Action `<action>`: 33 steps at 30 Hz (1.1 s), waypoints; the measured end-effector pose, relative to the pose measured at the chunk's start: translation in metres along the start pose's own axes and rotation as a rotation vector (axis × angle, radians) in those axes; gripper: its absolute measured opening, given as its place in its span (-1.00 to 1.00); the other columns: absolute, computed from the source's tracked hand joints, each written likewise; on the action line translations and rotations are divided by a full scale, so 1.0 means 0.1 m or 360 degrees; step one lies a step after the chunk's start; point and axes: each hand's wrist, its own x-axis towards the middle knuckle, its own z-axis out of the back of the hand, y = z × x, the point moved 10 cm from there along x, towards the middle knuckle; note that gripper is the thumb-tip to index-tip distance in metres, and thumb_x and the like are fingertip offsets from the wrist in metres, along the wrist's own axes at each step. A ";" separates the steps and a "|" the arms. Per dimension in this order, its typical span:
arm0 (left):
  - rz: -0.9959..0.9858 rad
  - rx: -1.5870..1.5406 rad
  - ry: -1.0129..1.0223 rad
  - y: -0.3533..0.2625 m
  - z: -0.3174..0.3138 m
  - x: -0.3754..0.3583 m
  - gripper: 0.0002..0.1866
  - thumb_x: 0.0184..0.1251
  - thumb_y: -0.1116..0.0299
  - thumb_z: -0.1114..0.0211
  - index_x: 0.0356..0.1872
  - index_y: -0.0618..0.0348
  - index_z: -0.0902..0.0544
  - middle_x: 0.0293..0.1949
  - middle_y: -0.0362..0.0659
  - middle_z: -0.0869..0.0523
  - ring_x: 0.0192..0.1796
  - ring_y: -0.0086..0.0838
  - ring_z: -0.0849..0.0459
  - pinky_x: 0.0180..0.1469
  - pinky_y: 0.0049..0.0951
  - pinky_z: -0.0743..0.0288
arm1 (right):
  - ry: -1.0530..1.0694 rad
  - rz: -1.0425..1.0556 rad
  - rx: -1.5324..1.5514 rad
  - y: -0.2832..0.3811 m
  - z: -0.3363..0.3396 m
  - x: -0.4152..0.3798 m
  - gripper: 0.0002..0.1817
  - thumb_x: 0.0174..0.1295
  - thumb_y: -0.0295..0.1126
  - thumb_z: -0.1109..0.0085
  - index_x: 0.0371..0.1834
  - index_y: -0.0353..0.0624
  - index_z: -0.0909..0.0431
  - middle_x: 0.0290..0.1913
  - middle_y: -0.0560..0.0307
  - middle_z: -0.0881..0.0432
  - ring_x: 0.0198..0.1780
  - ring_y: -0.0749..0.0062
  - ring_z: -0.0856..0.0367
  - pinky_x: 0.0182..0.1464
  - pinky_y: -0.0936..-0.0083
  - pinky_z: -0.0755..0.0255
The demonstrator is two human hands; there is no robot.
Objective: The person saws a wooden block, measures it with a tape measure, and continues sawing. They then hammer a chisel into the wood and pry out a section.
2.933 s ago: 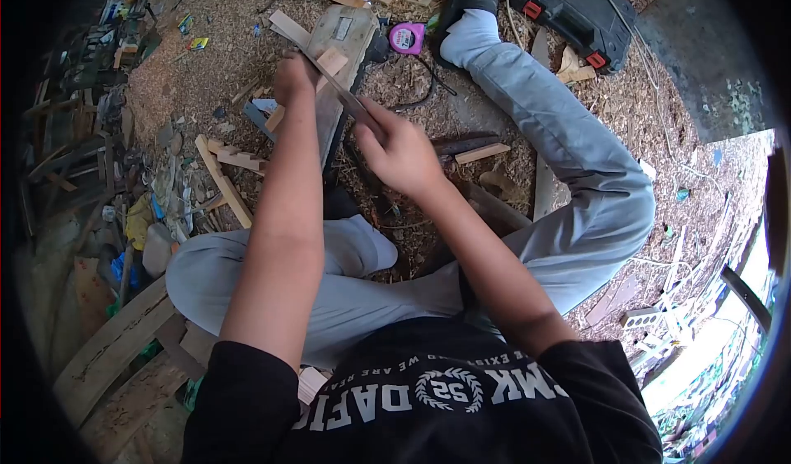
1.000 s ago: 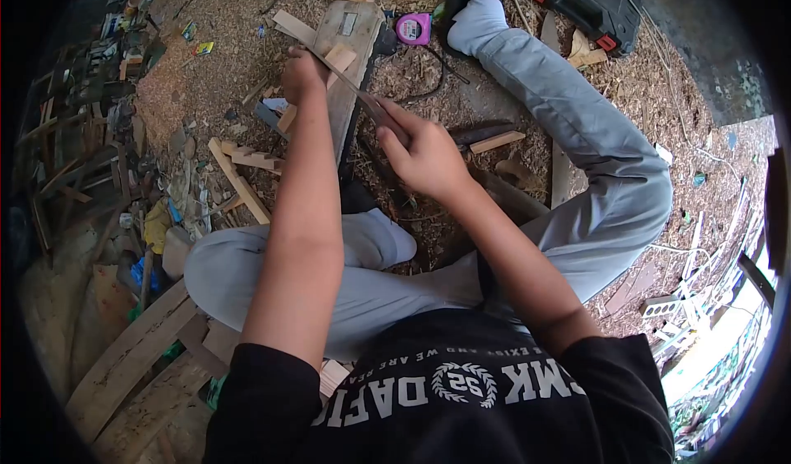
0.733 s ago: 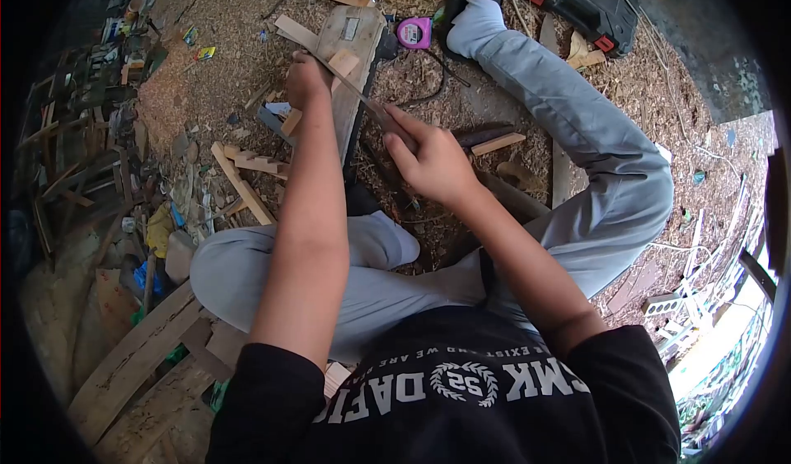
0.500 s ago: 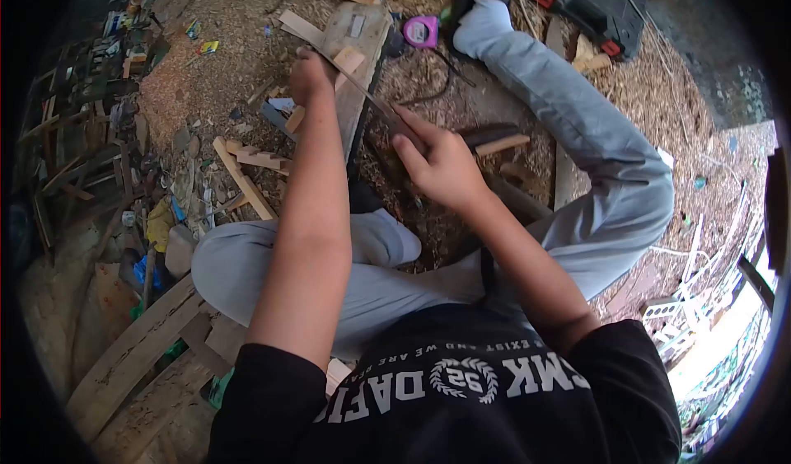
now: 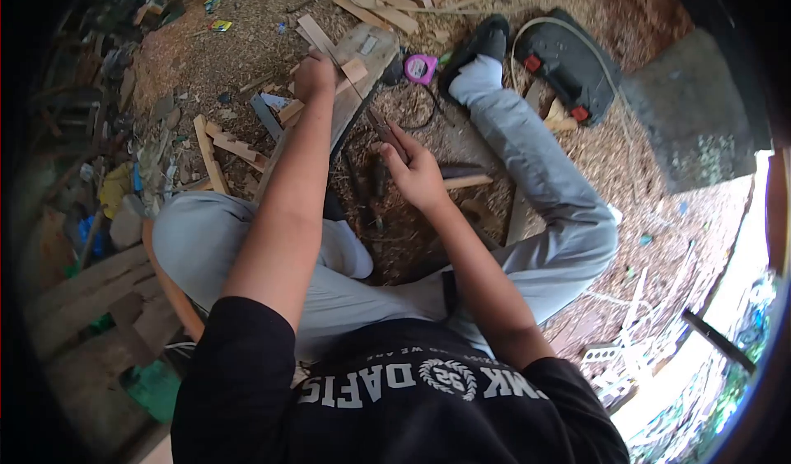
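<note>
My left hand (image 5: 315, 77) is closed around a light wood strip (image 5: 315, 35) above a long weathered board (image 5: 368, 49). A short pale wood piece (image 5: 354, 71) shows just right of that hand, over the board. My right hand (image 5: 416, 174) grips the brown handle of a hand saw (image 5: 381, 124). Its thin blade appears nearly edge-on and runs up and left across the board towards my left hand. The teeth are too small to make out, and my left fingers are partly hidden by the hand itself.
A pink tape measure (image 5: 420, 68) lies right of the board, near my shoe (image 5: 480, 48). Beyond my leg is a black tool case (image 5: 568, 68) with red latches. Loose wood pieces (image 5: 387, 9) lie at the far end; a notched wood piece (image 5: 239, 147) is on the left.
The view has shifted, so most of the scene sits differently. My right hand and the saw are slightly more to the left relative to the board. My left hand stays at the wood.
</note>
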 end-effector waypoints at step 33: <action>-0.0245 -0.0260 -0.0161 1.07 0.61 -0.40 -0.45 0.82 -0.07 0.28 0.15 0.17 -0.56 -0.35 0.15 -0.84 -0.26 0.12 -0.85 -0.20 0.17 -0.71 | 0.0137 0.0306 0.0314 0.32 -0.71 -0.53 -0.37 0.66 -0.24 -0.17 0.64 -0.39 -0.36 0.00 0.21 -0.77 -0.34 0.78 -0.44 -0.31 0.71 -0.32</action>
